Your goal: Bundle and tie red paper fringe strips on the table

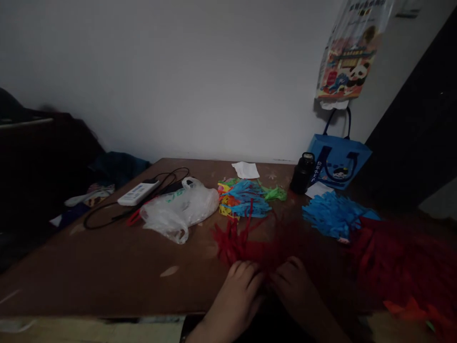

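My left hand [240, 284] and my right hand [293, 281] rest side by side at the near edge of the brown table [107, 267]. Both sets of fingers are curled down onto a red fringed paper cutting [246, 243] that spreads away from them. The fingertips press or pinch its near edge; the light is dim and the exact grip is hard to make out. Beyond it lies a mixed pile of blue, yellow and green paper cuttings [244, 197].
A crumpled clear plastic bag [178, 209], a white power strip [137, 192] and black cable lie at left. A black bottle [302, 172], a blue tote bag [337, 162], blue paper fringe [333, 214] and a large red paper heap [403, 267] sit at right.
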Motion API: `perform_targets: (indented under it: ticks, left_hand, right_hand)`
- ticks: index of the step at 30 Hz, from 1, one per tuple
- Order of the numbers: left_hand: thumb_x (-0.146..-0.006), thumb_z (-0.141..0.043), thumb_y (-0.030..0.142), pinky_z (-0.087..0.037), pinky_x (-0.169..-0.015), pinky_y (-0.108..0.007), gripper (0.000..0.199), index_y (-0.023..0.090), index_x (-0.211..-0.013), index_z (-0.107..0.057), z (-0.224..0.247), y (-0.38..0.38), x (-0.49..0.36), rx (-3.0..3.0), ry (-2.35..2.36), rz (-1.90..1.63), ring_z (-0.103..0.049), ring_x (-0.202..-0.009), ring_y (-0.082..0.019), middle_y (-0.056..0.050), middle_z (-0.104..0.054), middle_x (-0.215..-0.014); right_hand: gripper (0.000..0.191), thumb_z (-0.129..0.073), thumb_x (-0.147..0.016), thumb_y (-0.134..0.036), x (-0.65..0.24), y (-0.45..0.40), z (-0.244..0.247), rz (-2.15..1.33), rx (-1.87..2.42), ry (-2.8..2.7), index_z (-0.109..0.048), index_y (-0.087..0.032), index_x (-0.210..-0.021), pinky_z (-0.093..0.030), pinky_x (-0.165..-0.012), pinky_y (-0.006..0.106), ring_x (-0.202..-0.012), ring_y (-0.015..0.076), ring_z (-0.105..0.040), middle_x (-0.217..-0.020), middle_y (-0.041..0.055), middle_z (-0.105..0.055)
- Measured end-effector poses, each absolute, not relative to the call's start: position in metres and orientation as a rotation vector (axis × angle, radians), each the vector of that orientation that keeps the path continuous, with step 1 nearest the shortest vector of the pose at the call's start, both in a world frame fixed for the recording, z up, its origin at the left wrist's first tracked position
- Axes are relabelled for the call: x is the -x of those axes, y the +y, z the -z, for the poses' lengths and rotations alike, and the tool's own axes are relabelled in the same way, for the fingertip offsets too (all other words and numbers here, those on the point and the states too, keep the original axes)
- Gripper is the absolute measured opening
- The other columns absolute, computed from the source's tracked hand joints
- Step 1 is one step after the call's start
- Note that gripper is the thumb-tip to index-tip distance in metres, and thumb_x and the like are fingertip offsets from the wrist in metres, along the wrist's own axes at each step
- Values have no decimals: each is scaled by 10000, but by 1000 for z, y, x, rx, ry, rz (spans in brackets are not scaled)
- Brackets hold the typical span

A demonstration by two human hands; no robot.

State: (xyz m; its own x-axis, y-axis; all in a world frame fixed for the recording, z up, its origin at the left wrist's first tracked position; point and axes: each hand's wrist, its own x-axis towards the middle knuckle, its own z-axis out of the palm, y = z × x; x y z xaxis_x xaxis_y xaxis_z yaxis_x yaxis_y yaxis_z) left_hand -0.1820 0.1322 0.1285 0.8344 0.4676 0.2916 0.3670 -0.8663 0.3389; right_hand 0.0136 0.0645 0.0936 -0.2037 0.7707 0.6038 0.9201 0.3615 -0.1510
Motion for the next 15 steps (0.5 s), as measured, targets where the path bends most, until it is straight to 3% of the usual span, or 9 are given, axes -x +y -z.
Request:
perform_targets:
  ticks: [6,12,15]
  left_hand:
    - [-768,-645,29,-451,-888,-451,311,154,-1052,-616,-120,141,157,-2774,770,-573,-539,-952,-263,-84,-637,-1057]
    - [-823,-706,155,-373,-866,-375,98,190,-850,-617,-121,152,181,-2922,551,-544,-525,-841,-201,-8,-646,-901]
    - [-847,-677,162,-345,-850,-358,77,207,-878,-623,-121,149,195,-2889,487,-455,-526,-835,-193,11,-651,-896]
  right_hand:
    - [220,-414,-951,-106,-12,56,-97,228,1426,-1893,-568,-216,-840,-384,-917,375,-702,143,-540,-745,-21,-602]
    - [303,-368,-946,-82,-13,55,-87,264,1392,-1923,-583,-198,-768,-407,-875,382,-689,156,-506,-695,0,-575]
    - [220,-495,-927,-128,-15,51,-88,135,1422,-1993,-585,-202,-740,-437,-782,336,-698,148,-504,-710,-10,-579]
